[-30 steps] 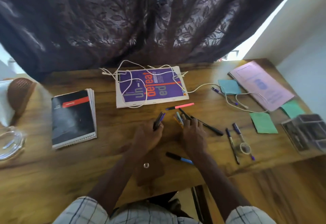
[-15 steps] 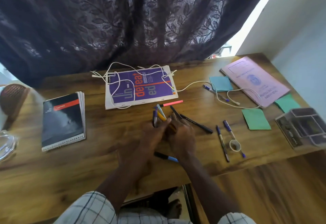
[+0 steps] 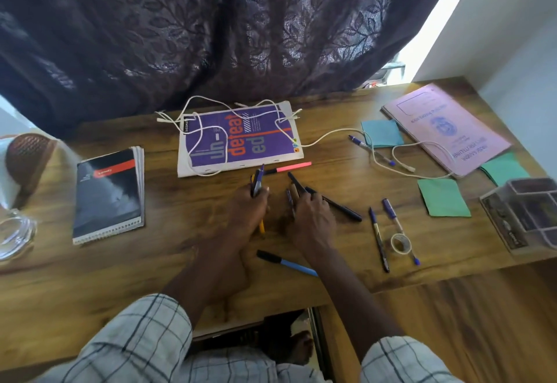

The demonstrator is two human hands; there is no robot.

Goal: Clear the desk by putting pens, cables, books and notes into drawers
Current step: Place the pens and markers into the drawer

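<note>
On the wooden desk (image 3: 168,262), my left hand (image 3: 245,212) grips a bundle of pens (image 3: 257,183); a yellow one sticks out below the fist. My right hand (image 3: 312,217) lies just to its right, fingers curled on a dark pen (image 3: 294,183) and a purple pen (image 3: 290,200). A long black pen (image 3: 345,210) runs out from under that hand. A pink highlighter (image 3: 294,167), a blue pen (image 3: 287,263) and two purple pens (image 3: 379,239) lie loose. A white cable (image 3: 331,134) trails over the purple book (image 3: 241,143).
A black spiral notebook (image 3: 108,192) lies left, a pink booklet (image 3: 446,129) far right. Blue (image 3: 381,133) and green sticky notes (image 3: 443,198) and a tape roll (image 3: 401,243) sit right of my hands. A compartment box (image 3: 524,213) stands at the right edge, a glass dish (image 3: 12,232) at the left.
My hands met in the middle half a second ago and have drawn apart. The left hand now carries more pens than a second ago.
</note>
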